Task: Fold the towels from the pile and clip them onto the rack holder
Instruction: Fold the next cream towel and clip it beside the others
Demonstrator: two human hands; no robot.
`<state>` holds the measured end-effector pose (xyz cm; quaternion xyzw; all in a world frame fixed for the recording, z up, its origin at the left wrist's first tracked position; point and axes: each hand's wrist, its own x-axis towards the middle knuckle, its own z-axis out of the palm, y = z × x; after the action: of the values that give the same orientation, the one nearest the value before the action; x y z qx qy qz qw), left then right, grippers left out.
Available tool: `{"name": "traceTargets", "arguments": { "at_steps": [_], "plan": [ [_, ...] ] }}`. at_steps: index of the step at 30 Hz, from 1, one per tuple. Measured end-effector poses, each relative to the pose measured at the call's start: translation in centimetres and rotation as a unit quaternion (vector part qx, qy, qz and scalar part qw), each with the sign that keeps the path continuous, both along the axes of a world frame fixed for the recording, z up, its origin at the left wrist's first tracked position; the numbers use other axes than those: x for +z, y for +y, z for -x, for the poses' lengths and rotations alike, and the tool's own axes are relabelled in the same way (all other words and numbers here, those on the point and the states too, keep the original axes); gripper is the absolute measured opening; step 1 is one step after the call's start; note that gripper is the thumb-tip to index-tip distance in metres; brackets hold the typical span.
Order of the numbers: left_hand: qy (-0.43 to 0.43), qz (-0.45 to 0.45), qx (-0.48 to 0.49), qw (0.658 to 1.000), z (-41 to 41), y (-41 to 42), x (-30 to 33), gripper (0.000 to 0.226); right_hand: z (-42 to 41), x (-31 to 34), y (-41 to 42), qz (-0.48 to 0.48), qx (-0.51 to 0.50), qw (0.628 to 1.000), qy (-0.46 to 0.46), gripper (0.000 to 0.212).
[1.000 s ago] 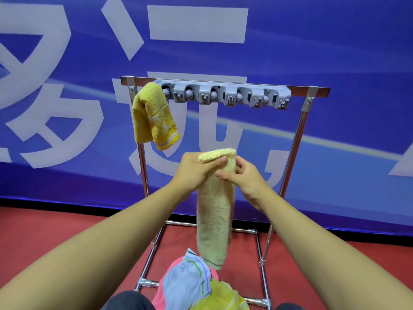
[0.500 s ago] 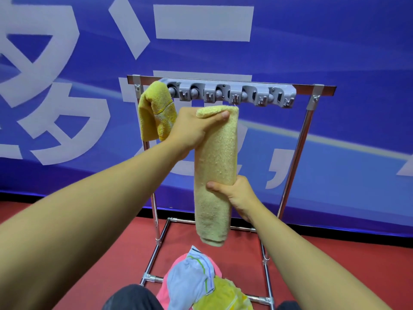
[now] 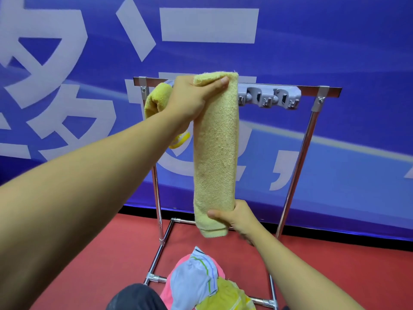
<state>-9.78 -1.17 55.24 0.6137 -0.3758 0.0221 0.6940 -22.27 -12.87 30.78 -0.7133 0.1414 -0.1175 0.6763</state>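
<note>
Towel [image 3: 215,139], folded, hangs before the rack [image 3: 269,97]: left hand [image 3: 190,97] grips its top, perhaps touching a clip; right hand [image 3: 239,217] pinches its bottom.

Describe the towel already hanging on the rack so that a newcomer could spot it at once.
Find the chrome rack before the blue banner, then the grey clip holder along its top bar. At the holder's left end hangs a bright yellow towel, partly hidden behind the left hand. Unlike the paler folded towel in both hands, nobody holds it.
</note>
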Motion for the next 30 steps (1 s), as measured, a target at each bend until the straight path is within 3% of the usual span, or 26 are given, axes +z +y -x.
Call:
{"name": "traceTargets", "arguments": {
  "at_steps": [3, 10, 16, 24, 30],
  "plan": [
    [0.026, -0.005, -0.022, 0.999, 0.2, -0.4, -0.7, 0.022, -0.5, 2.5, -0.2, 0.001, 0.009, 1.0, -0.017, 0.051],
    [0.037, -0.012, -0.052, 0.998, 1.0, -0.9, -1.4, 0.024, -2.1, 8.7, -0.4, -0.016, -0.005, 0.994, -0.108, 0.024],
    [0.039, -0.036, -0.014, 0.999, -0.3, -0.6, -1.3, 0.02, -1.3, 8.6, -0.3, -0.018, 0.027, 0.991, -0.127, 0.047],
    [0.221, -0.056, 0.08, 0.97, -3.8, 0.8, -5.6, 0.047, 0.6, 9.6, -1.0, -0.031, 0.112, 0.984, -0.136, 0.061],
    [0.247, -0.041, 0.089, 0.964, -5.0, 1.6, -7.1, 0.039, 0.9, 10.9, -1.8, 0.131, 0.15, 0.979, -0.046, 0.046]
  ]
}}
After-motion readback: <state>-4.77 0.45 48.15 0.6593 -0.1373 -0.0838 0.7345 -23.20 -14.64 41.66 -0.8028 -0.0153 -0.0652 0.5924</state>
